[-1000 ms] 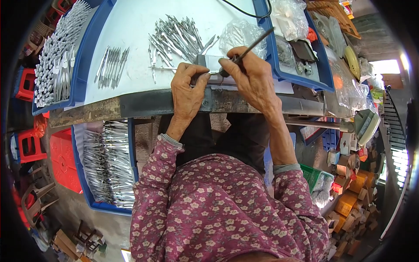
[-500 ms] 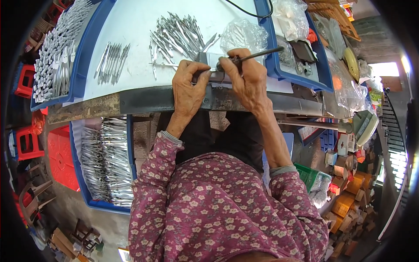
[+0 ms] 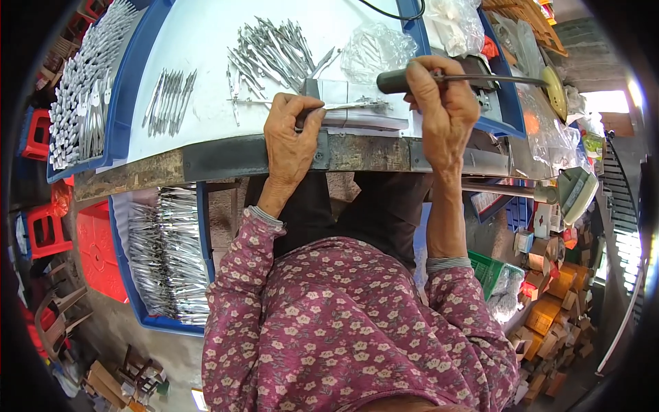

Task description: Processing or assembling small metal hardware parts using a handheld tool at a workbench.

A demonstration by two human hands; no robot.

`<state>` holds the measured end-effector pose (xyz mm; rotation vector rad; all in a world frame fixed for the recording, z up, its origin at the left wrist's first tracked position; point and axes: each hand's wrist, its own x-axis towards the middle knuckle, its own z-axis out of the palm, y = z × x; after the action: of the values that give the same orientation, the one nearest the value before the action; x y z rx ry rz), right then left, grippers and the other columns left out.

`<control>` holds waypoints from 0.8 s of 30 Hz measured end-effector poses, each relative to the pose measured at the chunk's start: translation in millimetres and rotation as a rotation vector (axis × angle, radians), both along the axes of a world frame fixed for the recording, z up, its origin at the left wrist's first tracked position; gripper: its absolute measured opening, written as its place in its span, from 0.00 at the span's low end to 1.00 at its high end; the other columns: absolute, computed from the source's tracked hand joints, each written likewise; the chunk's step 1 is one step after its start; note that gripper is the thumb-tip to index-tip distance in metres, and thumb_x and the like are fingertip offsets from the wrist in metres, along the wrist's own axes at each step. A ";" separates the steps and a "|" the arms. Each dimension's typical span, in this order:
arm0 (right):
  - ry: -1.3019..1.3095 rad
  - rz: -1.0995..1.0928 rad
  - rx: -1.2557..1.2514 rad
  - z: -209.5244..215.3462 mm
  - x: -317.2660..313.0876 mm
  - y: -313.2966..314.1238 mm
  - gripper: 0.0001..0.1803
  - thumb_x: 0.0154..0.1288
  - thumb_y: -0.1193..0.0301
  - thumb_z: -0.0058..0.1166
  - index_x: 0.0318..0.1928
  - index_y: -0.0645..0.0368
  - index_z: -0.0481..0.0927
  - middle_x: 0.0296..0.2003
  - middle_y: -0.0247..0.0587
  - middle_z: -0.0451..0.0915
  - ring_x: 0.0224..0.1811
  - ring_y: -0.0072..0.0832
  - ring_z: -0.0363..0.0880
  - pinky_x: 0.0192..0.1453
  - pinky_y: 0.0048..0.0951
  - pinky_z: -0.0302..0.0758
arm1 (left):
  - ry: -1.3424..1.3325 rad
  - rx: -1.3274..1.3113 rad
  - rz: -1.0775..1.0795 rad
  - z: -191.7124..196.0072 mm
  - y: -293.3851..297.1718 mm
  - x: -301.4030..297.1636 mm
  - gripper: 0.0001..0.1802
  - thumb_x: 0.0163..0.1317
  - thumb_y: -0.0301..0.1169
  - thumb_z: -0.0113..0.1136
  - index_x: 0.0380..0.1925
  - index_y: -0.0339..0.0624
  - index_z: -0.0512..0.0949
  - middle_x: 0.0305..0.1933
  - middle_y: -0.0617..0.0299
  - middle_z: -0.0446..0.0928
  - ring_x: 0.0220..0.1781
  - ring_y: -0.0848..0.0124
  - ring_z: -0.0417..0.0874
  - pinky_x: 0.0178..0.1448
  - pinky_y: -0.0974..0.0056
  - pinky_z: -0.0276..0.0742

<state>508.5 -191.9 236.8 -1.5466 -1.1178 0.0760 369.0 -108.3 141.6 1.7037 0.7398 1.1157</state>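
My right hand (image 3: 443, 103) grips the dark-handled tool (image 3: 453, 79), long axis horizontal, shaft pointing right, above the grey block (image 3: 343, 93). My left hand (image 3: 290, 134) pinches a thin metal piece (image 3: 343, 106) against it.

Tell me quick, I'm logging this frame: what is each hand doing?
Left hand: closed, pinching a thin silver metal piece on the bench.
Right hand: closed around a dark-handled steel rod tool.

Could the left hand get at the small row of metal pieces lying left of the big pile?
Probably yes: the left hand rests at the table edge, and only bare white tabletop separates it from that row.
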 end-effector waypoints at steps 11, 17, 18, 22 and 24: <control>-0.319 -0.054 -0.261 -42.6 -3.4 12.7 0.10 0.57 0.68 0.56 0.32 0.61 0.72 0.16 0.43 0.71 0.17 0.36 0.73 0.22 0.34 0.66 | 0.013 0.093 0.040 0.3 2.7 2.6 0.04 0.50 0.23 0.59 0.28 0.36 0.78 0.29 0.62 0.67 0.27 0.74 0.70 0.31 0.70 0.67; -0.163 -0.058 -0.255 -36.4 10.6 6.1 0.12 0.60 0.66 0.54 0.33 0.63 0.72 0.16 0.40 0.74 0.18 0.28 0.73 0.23 0.29 0.67 | -0.010 0.026 0.012 -1.8 -0.4 0.9 0.04 0.50 0.23 0.59 0.28 0.36 0.78 0.28 0.63 0.66 0.26 0.74 0.68 0.30 0.70 0.66; -0.106 -0.041 -0.220 -31.9 8.9 6.2 0.12 0.60 0.66 0.55 0.34 0.63 0.72 0.17 0.39 0.75 0.19 0.26 0.74 0.23 0.28 0.67 | -0.005 0.028 0.016 -1.7 -0.3 0.0 0.04 0.50 0.23 0.59 0.28 0.36 0.78 0.28 0.63 0.66 0.26 0.74 0.68 0.31 0.70 0.66; -0.062 -0.015 -0.173 -27.7 3.5 5.5 0.11 0.60 0.67 0.55 0.35 0.63 0.72 0.19 0.39 0.77 0.20 0.25 0.75 0.25 0.26 0.69 | -0.010 -0.009 0.010 -2.5 -0.3 -1.2 0.04 0.51 0.23 0.59 0.28 0.36 0.77 0.28 0.63 0.66 0.26 0.75 0.68 0.31 0.70 0.66; -0.081 -0.020 -0.178 -27.8 -1.0 3.3 0.11 0.60 0.68 0.55 0.35 0.64 0.71 0.19 0.40 0.76 0.20 0.24 0.75 0.25 0.25 0.68 | -0.004 0.013 0.007 -2.7 -0.1 0.2 0.04 0.51 0.23 0.59 0.28 0.36 0.77 0.28 0.63 0.66 0.26 0.75 0.68 0.31 0.71 0.66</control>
<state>507.5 -188.6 209.0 -1.7314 -1.1848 0.1027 369.2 -108.4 138.9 1.7102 0.7378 1.1310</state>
